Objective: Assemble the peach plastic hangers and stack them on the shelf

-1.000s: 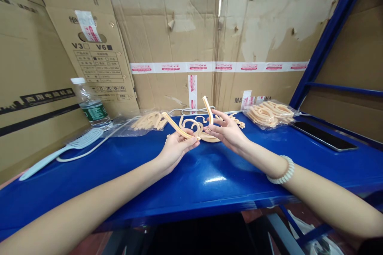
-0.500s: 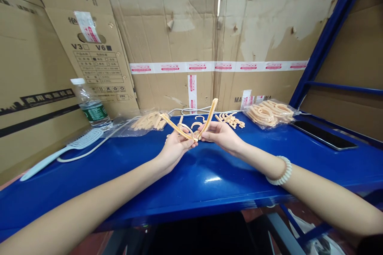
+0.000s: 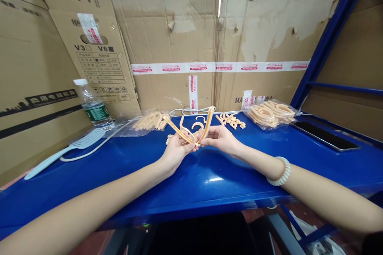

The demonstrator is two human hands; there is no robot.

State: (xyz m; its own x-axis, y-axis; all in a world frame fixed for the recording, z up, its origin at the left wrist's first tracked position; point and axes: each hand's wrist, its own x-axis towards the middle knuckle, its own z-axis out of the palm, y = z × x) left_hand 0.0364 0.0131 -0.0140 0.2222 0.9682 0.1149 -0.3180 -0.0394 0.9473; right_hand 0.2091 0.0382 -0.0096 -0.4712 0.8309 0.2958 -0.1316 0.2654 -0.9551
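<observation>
Above the blue table (image 3: pixel 209 191), a beige plastic folding hanger (image 3: pixel 208 122) is spread in a V, its two arms meeting low between my hands. My left hand (image 3: pixel 174 153) is closed on the left arm near the joint. The fingers and thumb of my right hand (image 3: pixel 222 140) pinch the right arm, also close to the joint. Just behind them lie beige hook pieces (image 3: pixel 197 126), partly hidden by the hanger and my left hand. A small pile of similar pieces (image 3: pixel 235 121) is to the right.
A clear bag of hanger parts (image 3: pixel 148 121) lies back left, another full bag (image 3: pixel 269 113) back right. A phone (image 3: pixel 324 135) rests at the right. On the left are a hairbrush (image 3: pixel 86 139), a water bottle (image 3: pixel 95 107) and a white cable (image 3: pixel 80 157). Cardboard (image 3: pixel 173 40) walls the back.
The hanger's right arm has tipped, its upper end now lower and further left. Both hands keep their hold at the joint, and the view has shifted slightly.
</observation>
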